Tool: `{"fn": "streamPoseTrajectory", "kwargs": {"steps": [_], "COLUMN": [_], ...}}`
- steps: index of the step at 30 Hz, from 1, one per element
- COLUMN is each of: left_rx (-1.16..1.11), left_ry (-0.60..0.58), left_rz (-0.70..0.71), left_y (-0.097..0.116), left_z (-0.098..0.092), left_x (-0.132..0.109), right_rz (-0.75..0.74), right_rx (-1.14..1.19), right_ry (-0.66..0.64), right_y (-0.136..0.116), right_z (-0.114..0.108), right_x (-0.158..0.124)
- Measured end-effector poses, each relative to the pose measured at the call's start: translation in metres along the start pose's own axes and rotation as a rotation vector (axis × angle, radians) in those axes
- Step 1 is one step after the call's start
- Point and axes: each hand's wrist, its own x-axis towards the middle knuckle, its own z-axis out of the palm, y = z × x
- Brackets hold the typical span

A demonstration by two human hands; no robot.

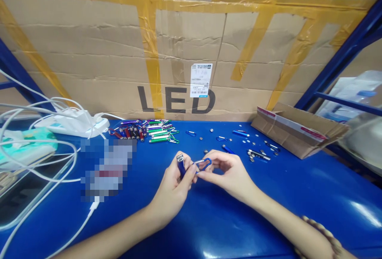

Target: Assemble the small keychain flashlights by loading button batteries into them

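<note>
My left hand point(176, 183) is closed around a small blue flashlight point(180, 166), its silver end pointing up. A blue carabiner point(205, 164) sits between my two hands, pinched by the fingers of my right hand point(231, 171). The left fingertips touch the carabiner's near end; whether it is joined to the flashlight is hidden by the fingers. Beyond my right hand lies a blue flashlight tube point(228, 149). Two more blue carabiners, one of them a loose carabiner point(191, 133), rest farther back on the blue table point(238, 219).
Several green, red and purple flashlights with carabiners point(159, 133) lie in a pile at the back left. Button cells point(250, 155) and metal tubes scatter at the right, near an open cardboard box point(295, 129). White cables point(74, 163), a power strip point(74, 123) and a blurred-out object crowd the left.
</note>
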Motion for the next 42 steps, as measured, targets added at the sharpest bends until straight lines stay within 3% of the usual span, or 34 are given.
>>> {"fn": "streamPoseTrajectory", "kwargs": {"steps": [4,14,22,37,42], "left_rx": [0.086,0.469,0.590,0.633,0.382], "left_ry": [0.005,-0.003,-0.036,-0.061,-0.075], "left_rz": [0.034,0.141,0.175,0.149,0.034], "left_y": [0.001,0.007,0.009,0.006,0.004], "left_z": [-0.002,-0.008,-0.008,-0.011,-0.010], "left_x": [-0.001,-0.003,0.000,0.001,0.006], "right_rz": [-0.050,-0.600,-0.752,-0.749,-0.609], "right_rx": [-0.041,-0.585,-0.850,-1.027,-0.878], "right_ry": [0.007,-0.033,0.067,0.015,-0.020], "right_y": [0.000,-0.010,-0.003,0.004,0.009], "right_z": [0.001,-0.007,-0.006,0.001,0.002], "right_x": [-0.001,-0.005,-0.009,-0.010,-0.009]}}
